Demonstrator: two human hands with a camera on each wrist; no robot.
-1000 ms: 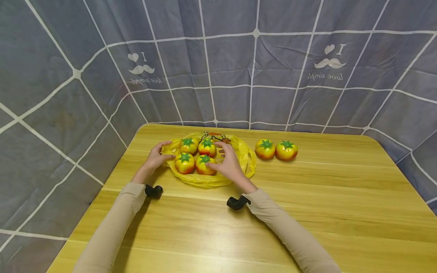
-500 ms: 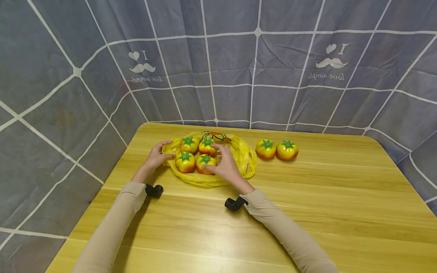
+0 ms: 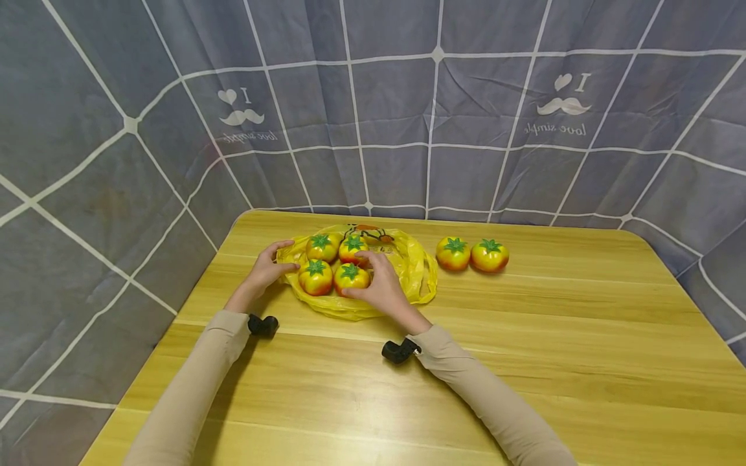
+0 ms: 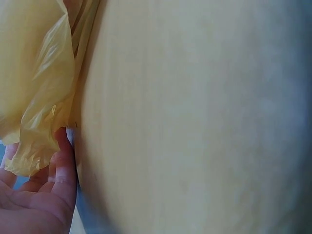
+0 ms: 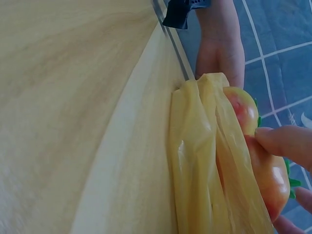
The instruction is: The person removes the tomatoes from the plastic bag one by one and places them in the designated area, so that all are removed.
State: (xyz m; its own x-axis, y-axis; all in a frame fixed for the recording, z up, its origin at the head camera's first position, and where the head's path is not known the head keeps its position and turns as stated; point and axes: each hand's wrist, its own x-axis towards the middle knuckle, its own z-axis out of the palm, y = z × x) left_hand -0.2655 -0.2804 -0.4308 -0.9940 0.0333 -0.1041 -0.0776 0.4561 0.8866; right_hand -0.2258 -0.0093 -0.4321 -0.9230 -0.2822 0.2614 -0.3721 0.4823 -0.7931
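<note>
A yellow plastic bag point(image 3: 416, 265) lies spread open on the table, with several shiny yellow-red toy tomatoes grouped inside its left part. My left hand point(image 3: 265, 268) holds the bag's left edge; in the left wrist view, yellow film point(image 4: 44, 97) hangs over its fingers. At the front right tomato point(image 3: 350, 275), my right hand point(image 3: 384, 288) has its thumb on the near side and fingers on the far side. The right wrist view shows that thumb against the tomato point(image 5: 268, 175), beside the bag's raised rim. Some right fingertips are hidden.
Two more toy tomatoes point(image 3: 452, 254) sit side by side on the wooden table point(image 3: 553, 362), right of the bag. A grey checked curtain point(image 3: 396, 116) hangs behind and at the sides. Black camera mounts point(image 3: 399, 351) protrude from both wrists.
My right hand has shifted slightly left and toward me, its thumb sliding to the near side of the front right tomato. The left hand and the tomatoes have stayed about where they were.
</note>
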